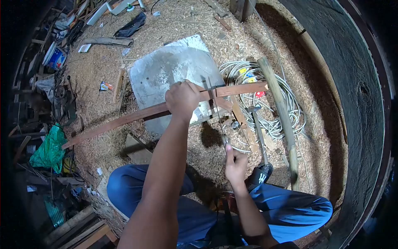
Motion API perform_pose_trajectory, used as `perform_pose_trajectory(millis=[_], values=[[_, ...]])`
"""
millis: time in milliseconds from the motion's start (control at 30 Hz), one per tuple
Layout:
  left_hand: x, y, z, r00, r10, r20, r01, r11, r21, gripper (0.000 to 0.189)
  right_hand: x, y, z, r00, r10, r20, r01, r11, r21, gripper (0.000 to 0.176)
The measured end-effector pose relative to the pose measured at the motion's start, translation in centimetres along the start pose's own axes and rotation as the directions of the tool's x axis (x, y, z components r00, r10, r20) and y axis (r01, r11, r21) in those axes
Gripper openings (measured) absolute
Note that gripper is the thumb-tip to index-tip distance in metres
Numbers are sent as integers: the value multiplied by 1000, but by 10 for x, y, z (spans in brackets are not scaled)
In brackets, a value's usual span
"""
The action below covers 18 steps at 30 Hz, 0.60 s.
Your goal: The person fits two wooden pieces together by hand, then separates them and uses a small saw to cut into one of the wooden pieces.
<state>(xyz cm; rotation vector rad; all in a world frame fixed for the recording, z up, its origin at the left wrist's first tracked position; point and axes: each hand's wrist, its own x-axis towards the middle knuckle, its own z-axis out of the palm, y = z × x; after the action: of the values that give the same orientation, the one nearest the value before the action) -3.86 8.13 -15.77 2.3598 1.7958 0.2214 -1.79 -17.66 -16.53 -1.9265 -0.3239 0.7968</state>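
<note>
Head view: right hand [235, 162] holds blade [216, 112] across strip [242, 89] edge.

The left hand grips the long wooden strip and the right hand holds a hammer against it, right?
Not a hammer: the head view shows the right hand holding a thin blade against the wooden strip. The left hand does grip it.

Wooden strip [124, 118]: reddish-brown. Thin blade [216, 112]: dark grey. Metal sheet [166, 68]: dull silver-grey, mottled. Coiled cable [290, 110]: white. Plastic bag [49, 149]: bright green. Trousers [290, 207]: plain blue. Sawdust floor [99, 74]: pale tan, speckled.
</note>
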Motion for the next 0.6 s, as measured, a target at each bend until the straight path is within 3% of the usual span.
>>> perform_pose_trajectory(millis=[167, 200, 300, 333, 600], values=[[2, 1, -3, 1000, 9, -3, -9, 1000, 4, 40, -20, 15, -6, 1000, -19, -2, 19, 998, 54, 56], [2, 1, -3, 1000, 18, 1, -18, 1000, 0, 40, -23, 15, -9, 998, 44, 48, -50, 992, 120, 58], [0, -2, -2, 1000, 20, -3, -20, 1000, -21, 41, -11, 14, -5, 999, 30, 28, -33, 996, 83, 53], [-1, -1, -2, 1000, 22, -18, -22, 999, -37, 41, -3, 7, 0, 999, -31, -7, 31, 999, -11, 53], [1, 1, -6, 1000, 10, -15, -10, 1000, -21, 41, -22, 18, -9, 1000, 10, -7, -9, 999, 35, 54]])
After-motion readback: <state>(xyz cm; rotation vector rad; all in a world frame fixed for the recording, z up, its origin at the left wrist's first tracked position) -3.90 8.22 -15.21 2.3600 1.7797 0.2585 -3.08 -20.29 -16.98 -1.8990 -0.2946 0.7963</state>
